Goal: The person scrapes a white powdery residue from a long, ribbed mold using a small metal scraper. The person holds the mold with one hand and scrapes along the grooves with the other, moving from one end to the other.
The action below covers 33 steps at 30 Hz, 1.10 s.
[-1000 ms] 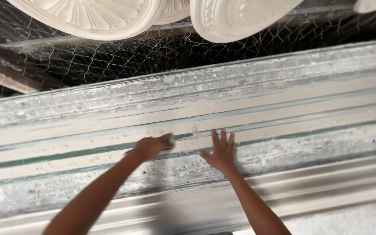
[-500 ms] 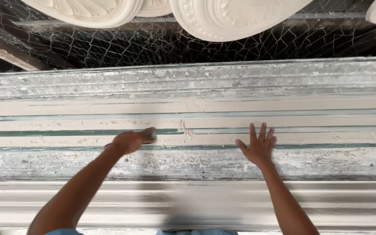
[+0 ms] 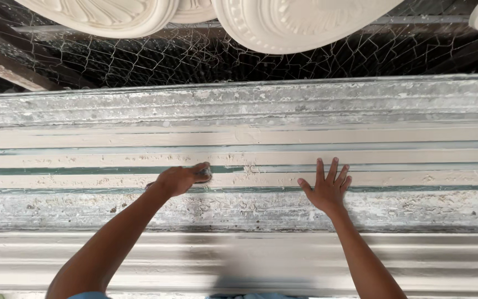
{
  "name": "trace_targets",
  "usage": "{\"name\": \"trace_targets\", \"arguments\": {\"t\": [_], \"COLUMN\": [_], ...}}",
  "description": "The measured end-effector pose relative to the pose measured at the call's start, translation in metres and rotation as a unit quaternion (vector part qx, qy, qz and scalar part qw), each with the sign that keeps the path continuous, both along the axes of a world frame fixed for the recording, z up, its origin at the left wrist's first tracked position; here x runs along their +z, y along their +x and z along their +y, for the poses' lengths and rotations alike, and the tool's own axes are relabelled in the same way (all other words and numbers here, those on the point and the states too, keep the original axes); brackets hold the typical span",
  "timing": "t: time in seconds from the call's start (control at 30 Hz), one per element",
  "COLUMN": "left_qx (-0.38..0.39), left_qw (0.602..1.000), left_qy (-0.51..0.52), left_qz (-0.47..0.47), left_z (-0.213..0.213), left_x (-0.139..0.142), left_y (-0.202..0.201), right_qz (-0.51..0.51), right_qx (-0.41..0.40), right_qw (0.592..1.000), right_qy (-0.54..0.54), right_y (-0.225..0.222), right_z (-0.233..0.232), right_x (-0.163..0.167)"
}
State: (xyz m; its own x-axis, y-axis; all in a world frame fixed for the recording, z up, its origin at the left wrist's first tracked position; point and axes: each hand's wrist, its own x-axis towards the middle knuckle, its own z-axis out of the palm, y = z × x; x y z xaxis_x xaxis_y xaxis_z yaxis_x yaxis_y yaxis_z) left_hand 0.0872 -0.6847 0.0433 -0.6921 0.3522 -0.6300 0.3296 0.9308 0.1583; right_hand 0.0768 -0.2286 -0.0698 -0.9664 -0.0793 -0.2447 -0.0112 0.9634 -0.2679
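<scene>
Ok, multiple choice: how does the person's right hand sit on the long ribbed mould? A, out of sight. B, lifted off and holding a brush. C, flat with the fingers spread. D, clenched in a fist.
C: the right hand lies flat, fingers spread, on the long ribbed mould, while the left hand is curled around something small that cannot be made out.

Long ribbed moulding mould runs left to right across view. Left hand rests on its middle ridges, left of centre; right hand flat on same ridges, well apart to right. Second moulding nearer, below. Wire mesh behind mould; round medallions hang above, possibly on mesh.
</scene>
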Motion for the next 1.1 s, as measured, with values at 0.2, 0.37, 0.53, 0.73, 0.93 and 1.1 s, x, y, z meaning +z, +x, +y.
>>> {"name": "trace_targets", "arguments": {"t": [0.2, 0.37, 0.53, 0.73, 0.93, 1.1], "left_qx": [-0.087, -0.063, -0.089, -0.101, -0.087, -0.088], "left_qw": [0.994, 0.997, 0.992, 0.982, 0.986, 0.995], "left_qy": [-0.001, 0.010, 0.021, 0.115, 0.096, 0.037], "left_qz": [0.064, 0.041, 0.090, 0.114, 0.108, 0.039], "left_z": [0.068, 0.026, -0.003, 0.099, 0.018, 0.045], "left_x": [-0.013, -0.007, -0.015, -0.048, -0.032, -0.030], "left_y": [-0.025, -0.016, -0.003, -0.023, -0.002, -0.004], "right_qz": [-0.021, -0.039, -0.046, -0.059, -0.068, -0.050], "right_qx": [-0.008, -0.014, -0.026, -0.037, -0.047, -0.048], "right_qw": [1.000, 0.999, 0.999, 0.998, 0.997, 0.998], "right_qy": [-0.012, -0.006, -0.001, 0.003, 0.002, 0.004], "right_y": [0.002, 0.000, -0.004, -0.003, -0.008, -0.005], "right_z": [-0.001, -0.002, -0.007, -0.009, -0.010, -0.011], "right_x": [0.007, 0.019, 0.028, 0.037, 0.041, 0.038]}}
